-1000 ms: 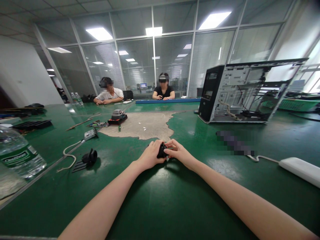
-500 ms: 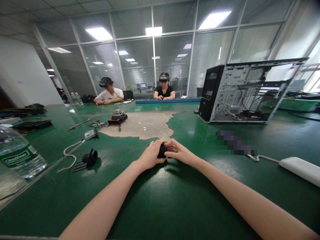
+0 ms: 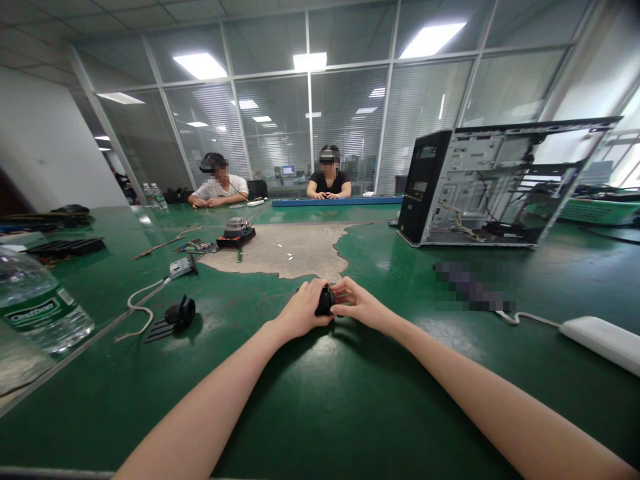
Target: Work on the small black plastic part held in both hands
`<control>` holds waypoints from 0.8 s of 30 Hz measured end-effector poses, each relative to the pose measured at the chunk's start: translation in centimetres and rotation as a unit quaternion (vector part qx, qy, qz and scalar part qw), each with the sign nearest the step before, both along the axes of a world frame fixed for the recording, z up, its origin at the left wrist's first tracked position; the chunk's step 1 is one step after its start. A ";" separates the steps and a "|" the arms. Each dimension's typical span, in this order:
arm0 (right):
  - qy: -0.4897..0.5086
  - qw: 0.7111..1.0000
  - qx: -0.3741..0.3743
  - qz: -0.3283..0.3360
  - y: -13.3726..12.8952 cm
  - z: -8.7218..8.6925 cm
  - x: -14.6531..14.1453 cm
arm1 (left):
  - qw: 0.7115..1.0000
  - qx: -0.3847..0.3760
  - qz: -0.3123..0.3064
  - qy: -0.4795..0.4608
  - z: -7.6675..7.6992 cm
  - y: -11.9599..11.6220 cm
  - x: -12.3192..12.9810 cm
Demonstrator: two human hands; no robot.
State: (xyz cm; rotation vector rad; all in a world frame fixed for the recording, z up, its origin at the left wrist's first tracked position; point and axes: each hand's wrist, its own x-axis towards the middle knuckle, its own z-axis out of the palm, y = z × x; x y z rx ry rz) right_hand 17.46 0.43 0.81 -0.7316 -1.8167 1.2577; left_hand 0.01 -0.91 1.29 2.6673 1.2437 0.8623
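Where the green tabletop [image 3: 320, 413] reaches the left edge, a clear bottle [image 3: 37, 310] stands; right of it lies a black slotted part [image 3: 174, 315]; in the middle, the left hand [image 3: 300, 308] has its fingers clamped on a small black object [image 3: 325, 302], which is between the two hands; the right hand [image 3: 359, 303] curves its fingers to the object's right side, though whether they grip it I cannot tell; farther right, an open computer case [image 3: 425, 190] stands on the far side; nearer, a white block [image 3: 603, 339] lies at the right edge.
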 end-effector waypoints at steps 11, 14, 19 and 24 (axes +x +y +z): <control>0.027 0.998 0.000 -0.056 0.1 -0.2 -0.6 | 1.000 -0.006 0.003 -0.002 0.0 0.0 -0.1; 0.014 0.998 -0.032 -0.054 0.1 -0.3 -0.5 | 1.000 -0.008 0.000 -0.003 0.1 -0.1 0.0; -0.001 0.999 -0.028 -0.023 -0.1 -0.2 -0.4 | 1.000 -0.010 0.001 -0.005 0.2 -0.1 0.0; 0.024 1.000 -0.001 -0.015 -0.4 0.1 -0.4 | 1.000 -0.013 0.002 -0.008 0.0 0.0 -0.1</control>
